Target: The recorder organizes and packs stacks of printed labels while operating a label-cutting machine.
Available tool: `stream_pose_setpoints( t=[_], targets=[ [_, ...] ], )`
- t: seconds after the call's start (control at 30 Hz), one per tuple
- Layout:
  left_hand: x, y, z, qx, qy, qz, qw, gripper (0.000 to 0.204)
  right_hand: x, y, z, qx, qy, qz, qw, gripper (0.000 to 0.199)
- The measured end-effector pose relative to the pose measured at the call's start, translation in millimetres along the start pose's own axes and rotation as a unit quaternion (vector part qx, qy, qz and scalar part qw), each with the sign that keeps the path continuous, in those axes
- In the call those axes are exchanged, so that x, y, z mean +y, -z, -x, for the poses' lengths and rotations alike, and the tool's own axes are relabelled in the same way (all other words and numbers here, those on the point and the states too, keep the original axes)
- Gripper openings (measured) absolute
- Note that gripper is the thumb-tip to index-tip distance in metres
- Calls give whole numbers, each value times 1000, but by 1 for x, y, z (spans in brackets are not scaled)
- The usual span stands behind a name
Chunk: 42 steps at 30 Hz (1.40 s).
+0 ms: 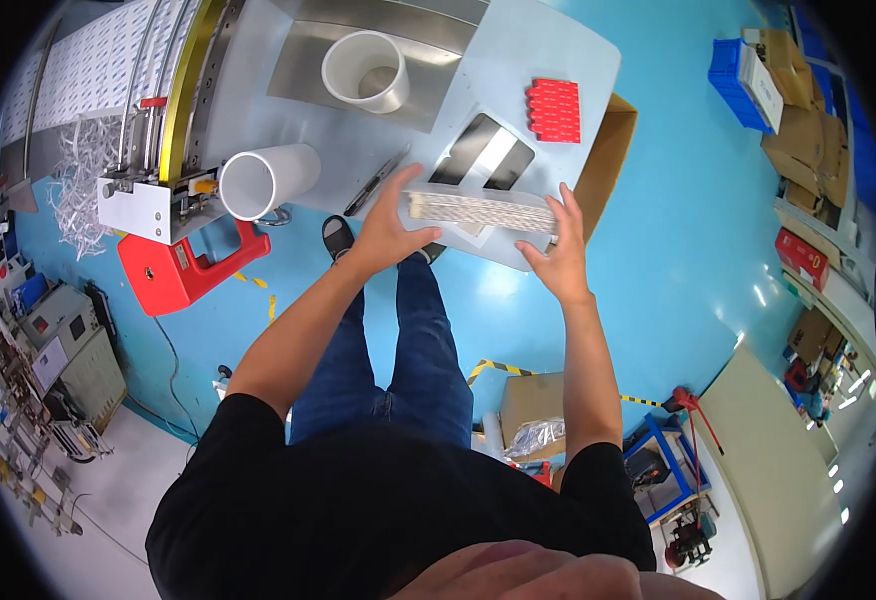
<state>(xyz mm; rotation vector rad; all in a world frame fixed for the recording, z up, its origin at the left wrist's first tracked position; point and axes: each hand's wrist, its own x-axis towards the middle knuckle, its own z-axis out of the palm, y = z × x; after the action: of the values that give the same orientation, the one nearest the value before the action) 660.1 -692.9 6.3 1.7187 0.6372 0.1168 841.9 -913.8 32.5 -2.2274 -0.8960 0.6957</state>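
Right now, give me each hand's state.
Left hand: gripping the left end of the stack.
Right hand: gripping its right end.

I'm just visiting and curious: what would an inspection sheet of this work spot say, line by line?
Surface: pale grey table with a metal plate under a white tube.
Job's things: long flat stack of white strips, held at both ends over the table edge.
Clutter: red block, dark glossy panel, two white tubes, paper shreds.
Grippers: left hand and right hand each grip one end of the stack.
Cables: one dark cable on the blue floor.
Surroundings: red machine base, cardboard boxes, blue crate.
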Motion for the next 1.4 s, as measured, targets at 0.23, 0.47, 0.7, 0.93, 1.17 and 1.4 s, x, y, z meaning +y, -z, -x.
stream_pose_setpoints(
  t=[0.23, 0.47, 0.7, 0.93, 1.17, 1.4],
  targets=[
    [-15, -32, 7, 14, 14, 90, 996, 80, 9, -40, -6, 143, 16, -398, 906, 58],
    [-32, -35, 11, 68, 5, 150, 986, 53, 17, -48, 0, 141, -75, -363, 918, 31],
    [-14, -43, 16, 136, 10, 139, 981, 34, 9, -46, 9, 170, -88, -389, 901, 35],
    [-12, -45, 22, 117, 25, 146, 982, 39, 2, -39, 12, 140, -129, -432, 882, 45],
    [-14, -48, 18, 139, 12, 162, 977, 44, -3, -33, 10, 137, -116, -364, 914, 51],
    [-14, -50, 8, 161, 8, 203, 966, 42, 23, -19, 21, 74, -14, -448, 891, 73]
  ],
)
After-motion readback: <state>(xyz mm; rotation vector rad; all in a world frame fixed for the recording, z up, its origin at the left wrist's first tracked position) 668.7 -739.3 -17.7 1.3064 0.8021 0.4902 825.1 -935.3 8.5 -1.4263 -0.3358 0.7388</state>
